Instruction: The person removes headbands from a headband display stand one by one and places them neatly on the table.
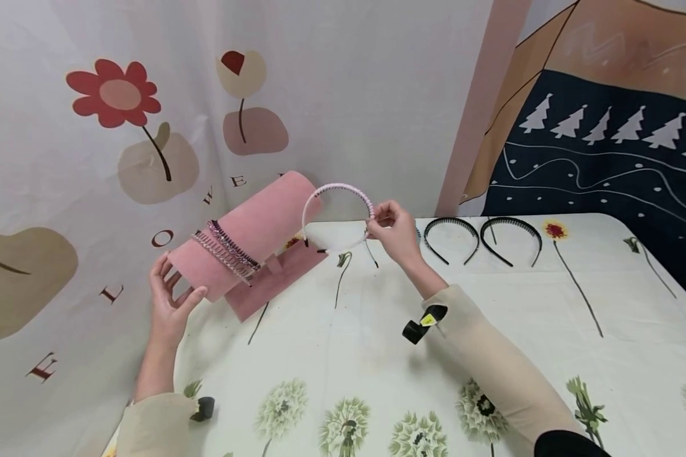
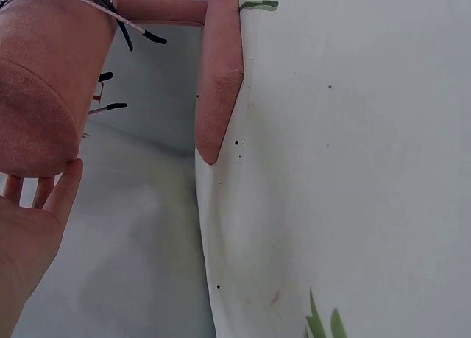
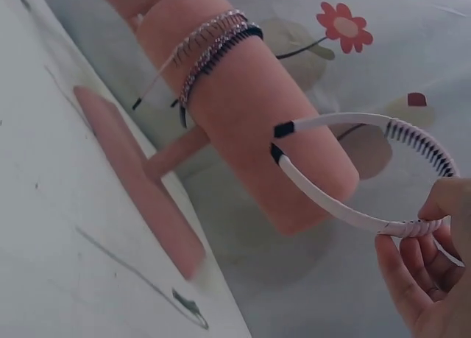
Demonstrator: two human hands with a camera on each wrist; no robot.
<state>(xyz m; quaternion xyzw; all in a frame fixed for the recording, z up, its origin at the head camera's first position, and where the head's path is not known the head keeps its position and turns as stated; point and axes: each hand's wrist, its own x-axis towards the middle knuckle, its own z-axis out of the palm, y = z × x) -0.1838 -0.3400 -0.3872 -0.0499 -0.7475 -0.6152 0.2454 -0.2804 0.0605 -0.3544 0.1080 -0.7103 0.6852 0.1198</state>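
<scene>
A pink padded headband stand (image 1: pixel 263 216), a thick roll on a flat base (image 1: pixel 297 270), leans at the left of the table. My left hand (image 1: pixel 170 308) grips the roll's near end, thumb low and fingers behind. Two toothed headbands circle the roll near that hand: one silvery pink (image 1: pixel 220 256), one dark purple and glittery (image 3: pixel 193 80). Between thumb and fingers, my right hand (image 1: pixel 399 235) pinches a white-pink headband (image 3: pixel 342 118) by one side. Its black tips point toward the stand, and it hovers in front of the roll's far end in the head view.
Two black toothed headbands (image 1: pixel 451 220) (image 1: pixel 511 220) lie at the table's back edge, right of my right hand. Another headband is mostly hidden behind that hand. A flower-printed cloth covers the table (image 1: pixel 366 343), and a printed curtain (image 1: pixel 377 95) hangs behind.
</scene>
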